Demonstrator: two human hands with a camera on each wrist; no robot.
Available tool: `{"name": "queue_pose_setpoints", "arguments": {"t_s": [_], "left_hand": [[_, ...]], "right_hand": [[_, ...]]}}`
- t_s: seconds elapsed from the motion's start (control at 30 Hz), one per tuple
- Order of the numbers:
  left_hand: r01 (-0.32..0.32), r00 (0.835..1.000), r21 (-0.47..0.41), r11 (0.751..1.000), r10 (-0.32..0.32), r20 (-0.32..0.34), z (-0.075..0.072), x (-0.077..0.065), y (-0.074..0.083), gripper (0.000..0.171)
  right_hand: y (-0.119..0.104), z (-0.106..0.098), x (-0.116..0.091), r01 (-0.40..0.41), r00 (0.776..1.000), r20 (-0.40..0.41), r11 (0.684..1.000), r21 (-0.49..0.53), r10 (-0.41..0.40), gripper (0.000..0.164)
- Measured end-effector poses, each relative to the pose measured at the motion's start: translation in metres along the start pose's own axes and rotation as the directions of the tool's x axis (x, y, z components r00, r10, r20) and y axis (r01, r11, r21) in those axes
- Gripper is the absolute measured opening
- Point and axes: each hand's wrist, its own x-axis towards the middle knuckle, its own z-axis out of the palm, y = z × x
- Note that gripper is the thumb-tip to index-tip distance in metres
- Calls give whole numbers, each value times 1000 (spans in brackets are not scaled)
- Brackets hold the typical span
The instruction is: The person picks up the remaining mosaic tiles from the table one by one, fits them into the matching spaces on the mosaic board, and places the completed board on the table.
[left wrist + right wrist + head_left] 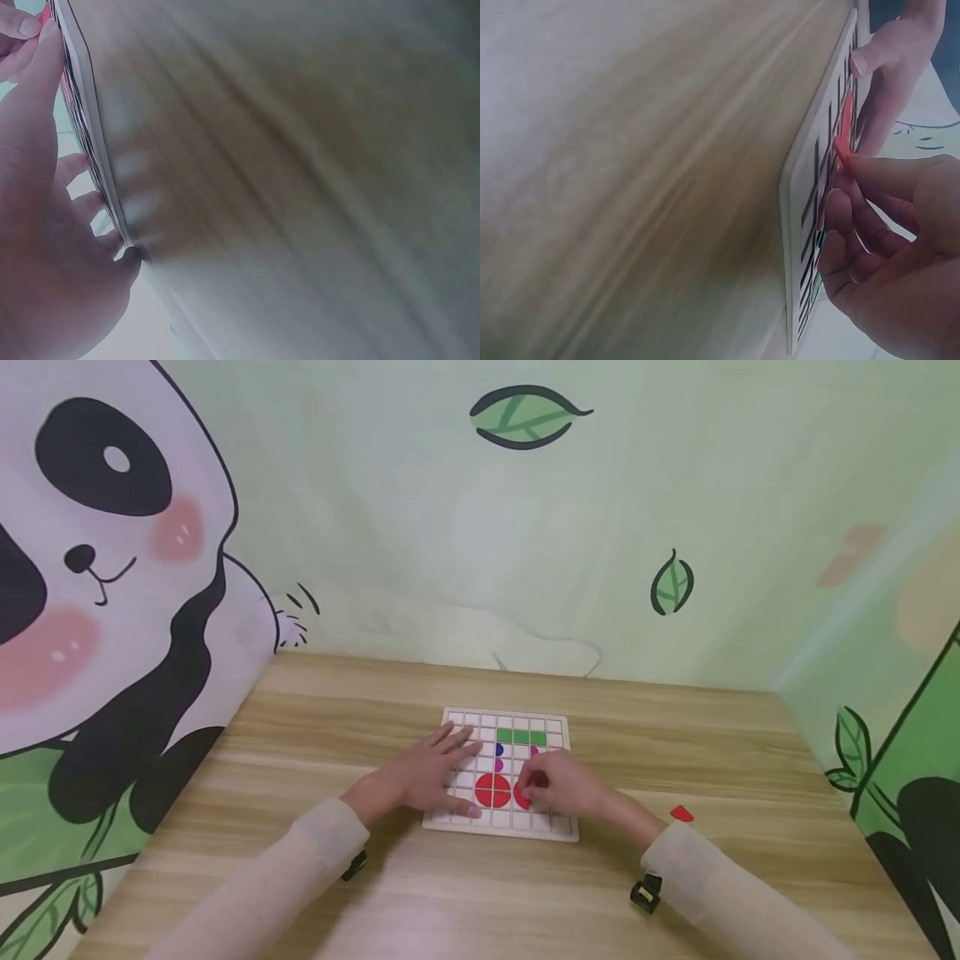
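Note:
A white square board (551, 828) with a grid of dark lines lies flat on the wooden table. My left hand (429, 774) rests on its left side with fingers spread. My right hand (561, 782) is over the board's right half, thumb and fingertips pinching a small red piece (841, 152). Just left of that hand, several red quarter pieces form a full red circle (492, 791). Part of another red shape (520, 795) shows under the right fingers; the rest is hidden. Higher on the board are a green row of squares (521, 737) and blue and magenta half-round pieces (499, 765).
A loose red quarter piece (682, 813) lies on the table (465, 902) beside the right sleeve. Behind the table stands a pale green wall (375, 485) painted with leaves and a panda. Each wrist carries a small black device (646, 893).

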Motion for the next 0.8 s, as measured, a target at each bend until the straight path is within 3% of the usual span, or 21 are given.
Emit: {"name": "queue_pose_setpoints", "arguments": {"t_s": [0.1,0.27,0.4,0.67,0.8], "left_hand": [[2,1000,6,1000,-2,-6,4,1,-1,110],[-3,1000,6,1000,3,-17,3,1,-1,109],[-9,1000,10,1000,9,-19,0,0,0,109],[-5,1000,-11,1000,5,-3,1,1,0,110],[2,1000,2,1000,-2,-2,2,1,-1,110]], "right_hand": [[0,3,-2,19,999,-26,1000,-25,-19,5],[-2,4,-4,51,995,-75,987,-155,-63,8],[-5,3,-6,77,993,-67,974,-214,-93,9],[7,-13,-22,39,998,-55,999,-32,-41,13],[22,-25,-34,30,996,-80,999,-15,-31,11]]}}
